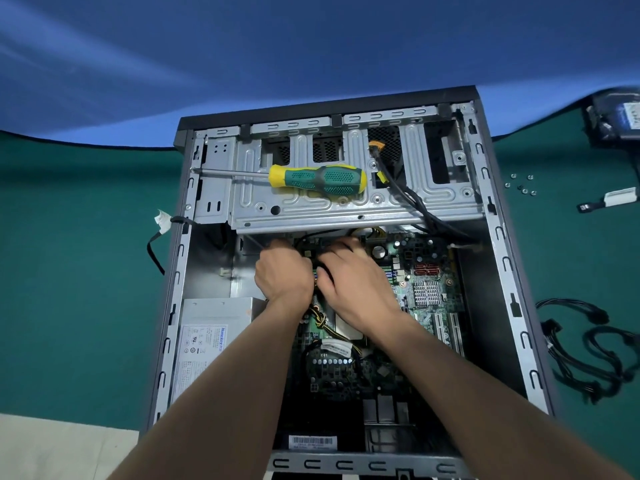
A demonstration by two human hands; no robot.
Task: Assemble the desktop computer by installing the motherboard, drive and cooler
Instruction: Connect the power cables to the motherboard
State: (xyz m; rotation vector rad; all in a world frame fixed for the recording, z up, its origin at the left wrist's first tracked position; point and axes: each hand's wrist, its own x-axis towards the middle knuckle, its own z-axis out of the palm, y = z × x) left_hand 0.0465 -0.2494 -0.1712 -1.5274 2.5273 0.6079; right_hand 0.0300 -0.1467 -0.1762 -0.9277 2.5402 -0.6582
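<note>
Inside an open computer case [498,237] lying on a green bench [69,271], two hands work close together at the far edge of the motherboard [429,292], just below the metal drive cage [346,209]. From the left: one loose black cable with a white tag [162,221] hangs over the case wall, and one grey power supply [211,341] sits in the near-left corner. The left hand [284,271] is curled tight, apparently around a black cable or plug, though what it grips is hidden. The right hand [349,275] presses beside it with fingers bent down onto the same spot; whether it holds anything cannot be told.

One green-and-yellow screwdriver [318,180] rests loose on the drive cage, directly above the hands. The likeliest trouble: a knock to the case could roll it off onto the board or the knuckles. A plug forced in crooked could bend pins, and the yellow-and-black wires [320,320] crossing the board could snag a wrist.

To the right, on the bench, lie about six small screws [521,185], one short cable with a white label [613,199], one tangle of black cables [588,348] and, at the far corner, one drive [620,119], not yet installed. No cooler is visible.
</note>
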